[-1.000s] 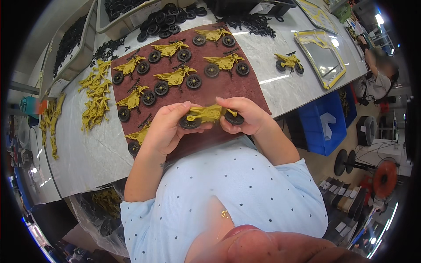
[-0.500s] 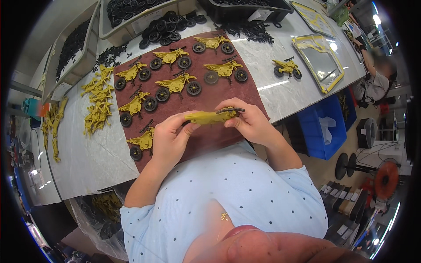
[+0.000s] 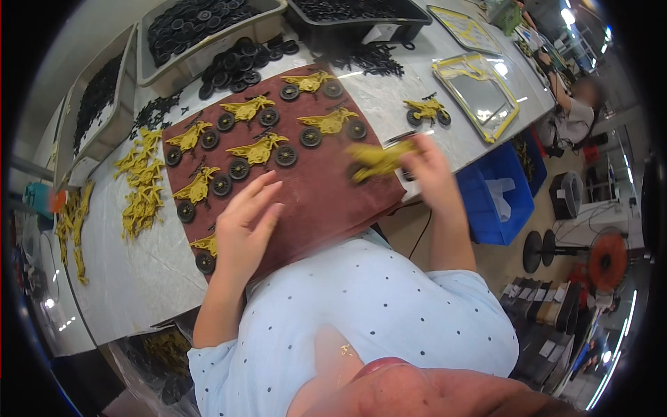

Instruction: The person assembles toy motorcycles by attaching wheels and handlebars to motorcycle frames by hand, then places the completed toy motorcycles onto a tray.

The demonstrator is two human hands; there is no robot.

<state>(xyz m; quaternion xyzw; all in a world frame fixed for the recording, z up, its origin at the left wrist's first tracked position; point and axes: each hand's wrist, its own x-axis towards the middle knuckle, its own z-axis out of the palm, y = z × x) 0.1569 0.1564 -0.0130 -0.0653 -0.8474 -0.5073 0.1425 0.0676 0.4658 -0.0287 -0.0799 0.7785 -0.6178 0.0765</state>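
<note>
My right hand [image 3: 432, 170] grips a yellow toy motorcycle [image 3: 381, 160] with black wheels over the right edge of a dark red cloth [image 3: 313, 198]. The toy is blurred by motion. My left hand [image 3: 249, 217] hovers above the cloth's lower left part, fingers apart and holding nothing. Beside it, partly hidden behind the hand, lies another toy motorcycle [image 3: 203, 251]. Several more yellow toy motorcycles [image 3: 257, 149] lie in rows on the cloth, with black wheels and handlebars. One further toy motorcycle [image 3: 426, 110] stands on the white table to the right of the cloth.
Yellow body parts [image 3: 142, 184] lie heaped left of the cloth. A grey bin [image 3: 167, 85] of black wheels, loose wheels [image 3: 240, 64] and a black bin [image 3: 361, 31] line the far side. Yellow-edged trays [image 3: 497, 128] lie right. Blue crates [image 3: 511, 215] stand below; another person sits far right.
My left hand has let go of the toy motorcycle and moved left. My right hand has carried the toy to the right and tilted it. The whole view has shifted slightly.
</note>
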